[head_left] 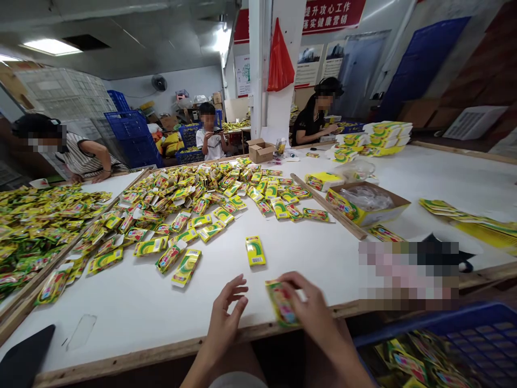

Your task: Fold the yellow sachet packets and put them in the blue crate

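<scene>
My right hand [309,302] grips a small yellow and green printed packet [281,304] above the table's front edge, with its fingers on the packet's right side. To the left of it, my left hand [229,304] is held with its fingers apart and nothing in it. One small yellow box [255,251] lies flat on the white table just beyond both hands. Another yellow box [186,268] rests farther left, at the near side of a large pile of similar small boxes [194,188], some with open white flaps.
Wooden strips [327,207] divide the white table [133,318]. Loose packets [44,221] are heaped at left. An open carton [367,202] holds clear plastic. A blue basket [476,334] of packets stands at lower right, a dark flat device [26,355] at lower left. Several people sit around.
</scene>
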The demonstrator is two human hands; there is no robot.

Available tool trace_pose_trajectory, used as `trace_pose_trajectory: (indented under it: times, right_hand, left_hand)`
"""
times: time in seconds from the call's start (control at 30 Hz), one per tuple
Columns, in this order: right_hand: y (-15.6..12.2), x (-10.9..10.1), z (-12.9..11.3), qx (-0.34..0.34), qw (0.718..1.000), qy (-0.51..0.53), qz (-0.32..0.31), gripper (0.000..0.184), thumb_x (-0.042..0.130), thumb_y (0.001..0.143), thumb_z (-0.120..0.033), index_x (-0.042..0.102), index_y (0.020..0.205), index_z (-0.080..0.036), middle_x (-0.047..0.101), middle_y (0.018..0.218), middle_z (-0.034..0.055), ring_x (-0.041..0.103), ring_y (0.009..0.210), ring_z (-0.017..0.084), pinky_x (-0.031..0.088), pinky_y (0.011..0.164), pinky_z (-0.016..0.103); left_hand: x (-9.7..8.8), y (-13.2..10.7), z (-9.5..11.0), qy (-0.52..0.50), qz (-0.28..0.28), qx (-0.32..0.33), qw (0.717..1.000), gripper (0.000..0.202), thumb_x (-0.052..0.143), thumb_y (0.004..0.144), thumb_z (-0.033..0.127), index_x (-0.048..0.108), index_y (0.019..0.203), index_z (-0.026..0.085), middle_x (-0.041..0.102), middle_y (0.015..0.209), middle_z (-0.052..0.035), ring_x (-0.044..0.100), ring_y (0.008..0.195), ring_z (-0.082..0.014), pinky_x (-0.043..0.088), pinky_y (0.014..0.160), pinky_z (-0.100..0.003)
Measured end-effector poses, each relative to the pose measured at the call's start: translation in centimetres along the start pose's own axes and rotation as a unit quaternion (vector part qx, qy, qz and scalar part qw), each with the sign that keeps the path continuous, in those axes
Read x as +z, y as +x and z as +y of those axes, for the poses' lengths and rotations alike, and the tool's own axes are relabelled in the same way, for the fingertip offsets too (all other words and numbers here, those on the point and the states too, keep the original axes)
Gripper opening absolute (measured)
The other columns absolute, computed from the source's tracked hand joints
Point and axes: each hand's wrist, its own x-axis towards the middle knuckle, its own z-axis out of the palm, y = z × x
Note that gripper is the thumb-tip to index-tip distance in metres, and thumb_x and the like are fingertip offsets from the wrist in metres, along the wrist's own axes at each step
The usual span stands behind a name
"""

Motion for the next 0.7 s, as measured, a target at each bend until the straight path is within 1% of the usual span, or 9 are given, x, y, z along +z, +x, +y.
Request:
trace_pose_trajectory:
  times: [0.1,0.17,0.23,0.3,0.4,0.47,0.57,0.63,0.7]
  right_hand:
    - [-0.5,-7.1,1.2,0.041,0.974,-0.216,0.052,0.031,0.048,0.079,-0.048,0.063,0.08,-0.02,0.062,0.084,0.0075,0.056,0.08,0.023,0.041,0.075,0.035]
    - [-0.1,-8.9,1.9,0.056,0.953,-0.291,0.067,0.033,0.05,0.075,-0.05,0.064,0.079,-0.021,0.062,0.084,0.0088,0.055,0.083,0.027,0.039,0.079,0.04]
    - [0.9,-7.0,2.2,0.065,0.961,-0.262,0.06,0.036,0.049,0.077,-0.049,0.063,0.091,-0.019,0.061,0.094,0.0097,0.054,0.089,0.026,0.04,0.083,0.04]
    - [2.6,-2.3,2.1,0.069,0.976,-0.202,0.035,0.039,0.049,0.081,-0.046,0.058,0.105,-0.017,0.058,0.106,0.0101,0.053,0.095,0.023,0.041,0.086,0.035]
    - [6.0,5.9,1.9,0.062,0.979,-0.193,0.02,0.05,0.058,0.079,-0.043,0.05,0.119,-0.014,0.053,0.116,0.0121,0.048,0.105,0.026,0.038,0.092,0.036]
    - [8.0,9.7,1.9,0.083,0.975,-0.206,0.034,0.06,0.066,0.073,-0.036,0.048,0.123,-0.009,0.05,0.118,0.0177,0.044,0.109,0.032,0.036,0.093,0.041]
    - [9.4,11.4,2.4,0.093,0.978,-0.185,0.033,0.053,0.067,0.07,-0.02,0.051,0.118,-0.006,0.051,0.114,0.0199,0.043,0.11,0.033,0.032,0.095,0.045]
    - [8.9,10.8,2.6,0.072,0.985,-0.156,0.01,0.045,0.065,0.071,-0.018,0.053,0.113,-0.011,0.054,0.113,0.0145,0.046,0.108,0.027,0.034,0.097,0.04]
    - [7.4,9.5,2.3,0.049,0.995,-0.083,-0.031,0.046,0.065,0.072,-0.023,0.05,0.115,-0.016,0.055,0.114,0.0091,0.05,0.104,0.021,0.039,0.091,0.033]
  left_hand:
    - [-0.4,0.1,-1.1,0.028,0.04,-0.045,0.998,0.038,0.052,0.088,0.04,0.052,0.119,0.018,0.057,0.115,-0.0094,0.058,0.099,-0.0177,0.046,0.087,-0.032]
    - [-0.3,0.2,-1.6,0.055,0.047,-0.071,0.995,0.035,0.051,0.087,0.044,0.057,0.106,0.015,0.06,0.108,-0.0095,0.058,0.095,-0.0181,0.045,0.085,-0.032]
    - [-0.1,0.3,-1.7,0.067,0.032,-0.079,0.994,0.035,0.05,0.087,0.045,0.058,0.102,0.015,0.061,0.103,-0.0089,0.058,0.092,-0.018,0.045,0.083,-0.032]
    - [0.1,0.3,-1.6,0.074,0.02,-0.074,0.994,0.034,0.049,0.088,0.045,0.059,0.101,0.015,0.061,0.101,-0.0082,0.057,0.091,-0.0178,0.045,0.082,-0.031]
    - [0.0,0.1,-1.5,0.069,0.028,-0.069,0.995,0.033,0.05,0.088,0.044,0.059,0.1,0.015,0.062,0.1,-0.008,0.058,0.09,-0.0178,0.044,0.082,-0.031]
    - [-0.3,-0.1,-1.8,0.048,0.038,-0.069,0.996,0.033,0.051,0.087,0.044,0.059,0.1,0.014,0.062,0.099,-0.0084,0.058,0.09,-0.018,0.044,0.083,-0.031]
    - [-0.8,-0.1,-2.5,0.018,0.043,-0.073,0.996,0.034,0.052,0.086,0.044,0.058,0.099,0.013,0.062,0.098,-0.0096,0.059,0.089,-0.0182,0.044,0.084,-0.032]
    - [-0.9,0.3,-3.0,-0.011,0.056,-0.081,0.995,0.037,0.054,0.085,0.045,0.055,0.103,0.013,0.06,0.103,-0.0114,0.059,0.089,-0.0187,0.046,0.082,-0.033]
    - [-0.8,1.0,-3.1,-0.068,0.082,-0.096,0.99,0.046,0.059,0.081,0.046,0.05,0.112,0.013,0.057,0.112,-0.014,0.059,0.092,-0.0201,0.047,0.082,-0.035]
